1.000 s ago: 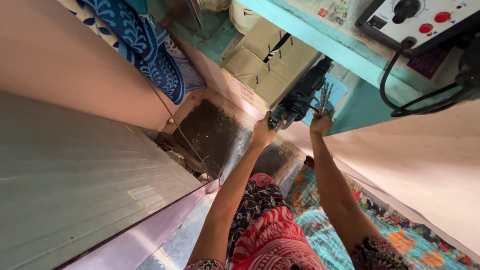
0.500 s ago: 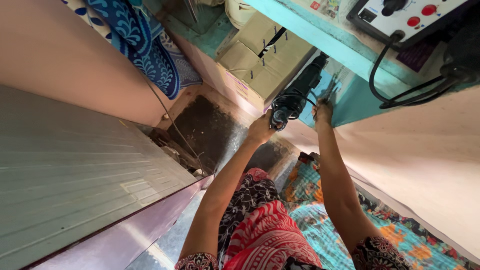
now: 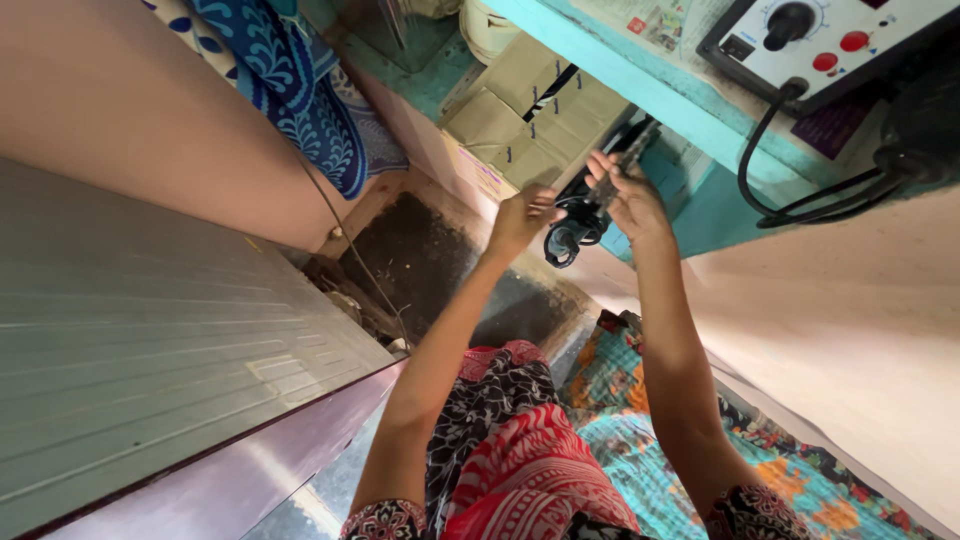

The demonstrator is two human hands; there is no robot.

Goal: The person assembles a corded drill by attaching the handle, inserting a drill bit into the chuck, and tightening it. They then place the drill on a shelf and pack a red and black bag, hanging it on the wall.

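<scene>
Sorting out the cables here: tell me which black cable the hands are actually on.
The coiled black cable bundled between the left hand and right hand. The other black cable hangs loose from the white control box, untouched.

A dark, long tool with a black cable [image 3: 585,215] is between the two hands. Its slim grey upper part sits against the fingers of the right hand [image 3: 632,200] and points up and away from the palm, in a tilted pose. The lower part is thicker and black, and it hangs just below and to the left of the right hand. There the cable makes small round loops, close beside the fingers of the left hand [image 3: 520,215], which touch it. What kind of tool it is, I cannot tell.
</scene>
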